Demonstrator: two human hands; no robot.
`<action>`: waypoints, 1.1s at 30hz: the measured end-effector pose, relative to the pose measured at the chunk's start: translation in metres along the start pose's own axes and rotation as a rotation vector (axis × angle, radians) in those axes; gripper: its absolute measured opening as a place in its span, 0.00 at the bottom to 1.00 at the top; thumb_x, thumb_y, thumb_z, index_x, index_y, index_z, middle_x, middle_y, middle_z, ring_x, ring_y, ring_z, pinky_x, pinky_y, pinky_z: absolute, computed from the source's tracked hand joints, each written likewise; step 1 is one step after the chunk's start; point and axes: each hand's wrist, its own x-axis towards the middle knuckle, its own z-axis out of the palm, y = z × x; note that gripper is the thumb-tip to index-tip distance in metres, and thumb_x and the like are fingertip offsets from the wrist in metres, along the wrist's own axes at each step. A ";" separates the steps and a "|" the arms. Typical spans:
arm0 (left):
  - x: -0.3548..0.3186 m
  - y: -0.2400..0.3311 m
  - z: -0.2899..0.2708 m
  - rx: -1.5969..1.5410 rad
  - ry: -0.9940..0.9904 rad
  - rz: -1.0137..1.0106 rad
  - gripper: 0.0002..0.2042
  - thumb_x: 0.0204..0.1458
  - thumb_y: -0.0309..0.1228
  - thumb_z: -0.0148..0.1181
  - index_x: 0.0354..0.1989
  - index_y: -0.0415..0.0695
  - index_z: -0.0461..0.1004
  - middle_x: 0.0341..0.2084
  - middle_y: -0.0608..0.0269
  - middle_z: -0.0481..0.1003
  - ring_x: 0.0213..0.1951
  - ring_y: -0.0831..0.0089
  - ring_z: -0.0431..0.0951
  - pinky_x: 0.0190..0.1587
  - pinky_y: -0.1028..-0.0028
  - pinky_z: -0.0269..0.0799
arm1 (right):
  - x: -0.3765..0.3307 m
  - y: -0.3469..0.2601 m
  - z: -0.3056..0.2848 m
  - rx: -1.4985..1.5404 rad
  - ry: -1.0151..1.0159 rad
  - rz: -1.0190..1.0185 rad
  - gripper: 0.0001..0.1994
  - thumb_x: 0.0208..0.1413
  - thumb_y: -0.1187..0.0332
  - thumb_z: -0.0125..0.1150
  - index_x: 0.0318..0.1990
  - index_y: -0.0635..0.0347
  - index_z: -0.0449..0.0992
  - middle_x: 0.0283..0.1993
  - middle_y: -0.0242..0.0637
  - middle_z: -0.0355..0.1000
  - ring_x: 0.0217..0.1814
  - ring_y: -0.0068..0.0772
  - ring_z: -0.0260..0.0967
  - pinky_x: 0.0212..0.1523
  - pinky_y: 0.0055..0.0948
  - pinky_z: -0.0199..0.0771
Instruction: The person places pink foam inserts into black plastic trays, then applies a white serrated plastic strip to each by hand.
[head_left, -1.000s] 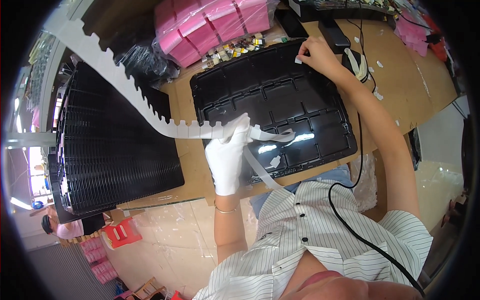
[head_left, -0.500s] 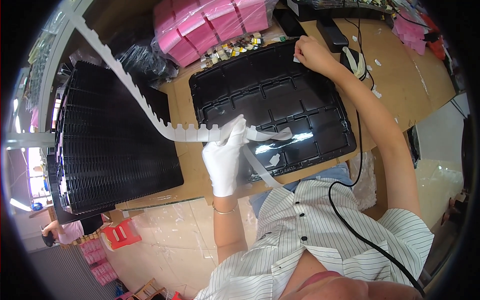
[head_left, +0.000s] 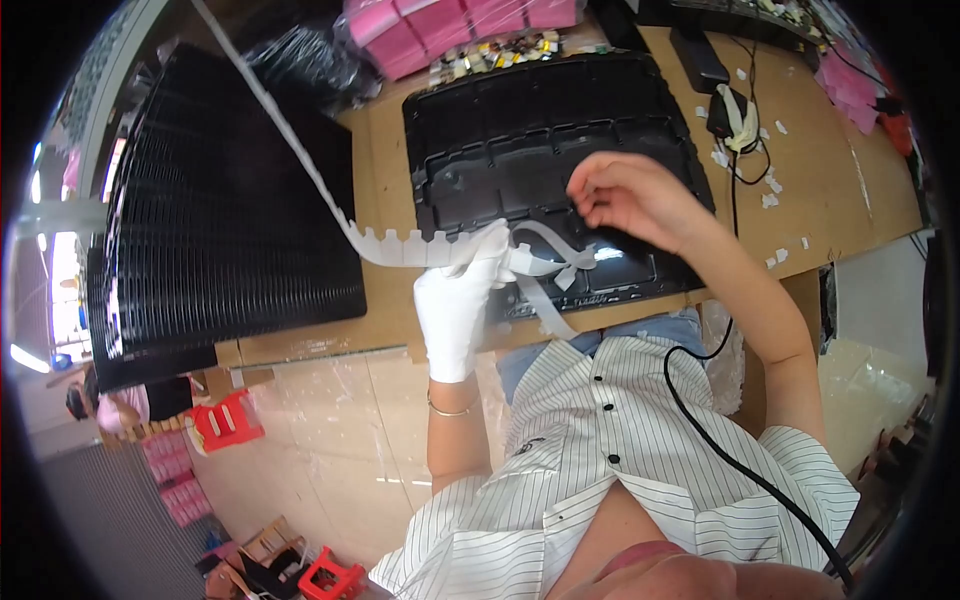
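My left hand (head_left: 452, 318), in a white glove, is closed on a long white strip (head_left: 393, 248) with small tabs along one edge. One length of the strip runs up to the far left; the other curls loosely to the right of the glove. Beneath lies a black moulded plastic tray (head_left: 470, 110) with raised ribs. My bare right hand (head_left: 640, 203) hovers over the tray's right half, its fingers loosely bent and apart, and I see nothing in them. It is a short way from the strip's loose curl.
Black ribbed trays (head_left: 240, 200) stand stacked at the left. Pink wrapped bundles (head_left: 440, 35) and a black plastic bag (head_left: 315, 70) are at the back. White scraps (head_left: 770, 200) and a dark cable (head_left: 738, 240) lie on the brown tabletop (head_left: 850, 170) at right. Another person sits far left.
My right hand has come back from the tray's far right corner toward the strip, its fingers loosening. My left hand keeps hold of the strip. The whole view has shifted slightly.
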 end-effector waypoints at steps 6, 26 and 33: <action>-0.028 -0.009 -0.017 0.009 0.045 -0.023 0.13 0.55 0.30 0.65 0.46 0.35 0.80 0.28 0.67 0.79 0.28 0.86 0.73 0.31 0.84 0.68 | -0.003 0.054 0.068 -0.496 -0.109 -0.081 0.07 0.57 0.70 0.64 0.39 0.63 0.75 0.35 0.28 0.69 0.34 0.16 0.64 0.36 0.18 0.65; -0.090 -0.025 -0.120 0.003 -0.173 -0.121 0.11 0.47 0.24 0.67 0.40 0.37 0.82 0.30 0.62 0.81 0.30 0.79 0.79 0.33 0.79 0.74 | 0.058 0.066 0.084 -1.153 0.084 -0.207 0.05 0.49 0.71 0.69 0.31 0.62 0.82 0.25 0.31 0.68 0.26 0.23 0.65 0.29 0.25 0.67; -0.099 -0.018 -0.125 -0.119 -0.108 -0.191 0.07 0.45 0.23 0.68 0.31 0.33 0.81 0.23 0.60 0.79 0.23 0.77 0.77 0.25 0.79 0.69 | 0.072 0.071 0.086 -1.515 -0.001 -0.348 0.06 0.46 0.72 0.69 0.28 0.64 0.79 0.25 0.39 0.69 0.26 0.34 0.69 0.31 0.32 0.70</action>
